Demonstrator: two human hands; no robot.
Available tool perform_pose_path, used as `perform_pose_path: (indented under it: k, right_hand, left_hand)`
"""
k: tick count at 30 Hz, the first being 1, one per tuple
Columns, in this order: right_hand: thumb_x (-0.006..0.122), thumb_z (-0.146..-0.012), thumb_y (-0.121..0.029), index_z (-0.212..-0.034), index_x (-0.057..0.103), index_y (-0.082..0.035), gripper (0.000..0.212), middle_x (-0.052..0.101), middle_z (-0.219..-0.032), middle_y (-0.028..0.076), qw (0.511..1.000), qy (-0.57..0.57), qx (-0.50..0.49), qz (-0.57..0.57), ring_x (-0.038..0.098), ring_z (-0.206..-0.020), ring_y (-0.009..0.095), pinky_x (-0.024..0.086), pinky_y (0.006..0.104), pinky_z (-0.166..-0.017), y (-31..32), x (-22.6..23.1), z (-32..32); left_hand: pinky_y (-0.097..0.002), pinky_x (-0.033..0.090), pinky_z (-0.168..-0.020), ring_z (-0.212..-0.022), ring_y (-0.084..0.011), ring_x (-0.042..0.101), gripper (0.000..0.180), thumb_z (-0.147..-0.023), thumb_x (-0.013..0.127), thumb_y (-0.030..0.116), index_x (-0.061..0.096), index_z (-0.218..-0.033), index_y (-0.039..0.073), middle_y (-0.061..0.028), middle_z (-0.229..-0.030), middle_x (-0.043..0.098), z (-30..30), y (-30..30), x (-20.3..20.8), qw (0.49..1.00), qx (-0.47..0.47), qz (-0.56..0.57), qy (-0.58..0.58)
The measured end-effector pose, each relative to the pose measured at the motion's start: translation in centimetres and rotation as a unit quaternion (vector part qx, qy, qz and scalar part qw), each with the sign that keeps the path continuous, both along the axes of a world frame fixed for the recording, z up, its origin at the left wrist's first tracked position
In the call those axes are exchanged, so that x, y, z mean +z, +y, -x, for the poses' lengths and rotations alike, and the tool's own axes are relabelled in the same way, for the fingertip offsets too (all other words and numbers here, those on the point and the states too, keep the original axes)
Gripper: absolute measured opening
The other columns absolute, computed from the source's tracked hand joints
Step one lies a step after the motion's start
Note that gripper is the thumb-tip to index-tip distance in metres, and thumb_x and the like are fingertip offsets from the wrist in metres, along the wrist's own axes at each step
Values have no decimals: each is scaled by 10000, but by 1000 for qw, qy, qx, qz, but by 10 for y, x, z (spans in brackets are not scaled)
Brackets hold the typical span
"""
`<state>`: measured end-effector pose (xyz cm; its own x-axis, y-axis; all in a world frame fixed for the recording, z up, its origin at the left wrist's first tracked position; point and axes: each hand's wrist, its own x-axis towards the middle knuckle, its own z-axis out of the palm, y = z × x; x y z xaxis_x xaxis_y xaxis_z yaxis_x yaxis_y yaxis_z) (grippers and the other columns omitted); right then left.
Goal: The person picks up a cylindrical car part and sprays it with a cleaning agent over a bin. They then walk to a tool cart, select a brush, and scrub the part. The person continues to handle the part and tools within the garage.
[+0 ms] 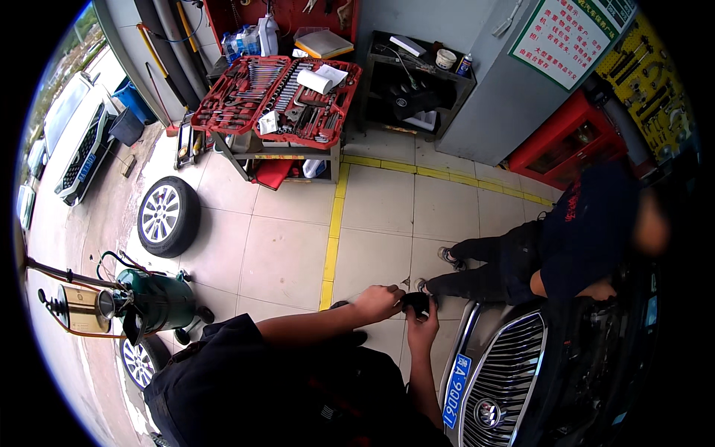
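Note:
A small black round part is held up in front of my body. My right hand grips it from below, with fingers and thumb around its sides. Its exact kind is too dark to make out. My left hand is closed right beside the part's left edge, fingers curled in. Whatever those fingers may pinch is hidden. Just right of my hands is the front of a car with a chrome grille and a blue plate.
A co-worker leans over the car's engine bay. Open red tool cases lie on a metal cart ahead. A loose wheel and a green tank stand to the left. Beyond are a black shelf cart and a red cabinet.

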<state>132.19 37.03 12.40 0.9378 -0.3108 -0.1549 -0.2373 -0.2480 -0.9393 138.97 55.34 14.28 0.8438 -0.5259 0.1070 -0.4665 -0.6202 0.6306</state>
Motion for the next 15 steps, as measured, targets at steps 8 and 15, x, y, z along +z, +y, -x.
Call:
perform_pose_path:
  k: [8,15]
  right_hand:
    - [898,-862,-167,-1482,545,52,746,692,-1274,227,981,-33,190,-16,754,-1037,265,653,340,-767,110,10,-132]
    - [903,-857,-248,-1553,487,-32,839,698,-1315,217,930,-52,361,44,728,-1161,295,608,395,-916,287,39,-254]
  left_hand:
    - [-425,625,-735,-836,-357,759,242,-986,684,214,689,-1139,27,-158,-1013,753,-50,115,-18,949,286,127,34]
    - [-506,552,-1053,-1319,-333,617,773,-1072,649,425,325,-1621,-12,-212,-1507,532,-122,262,-9,544,334,671,378]
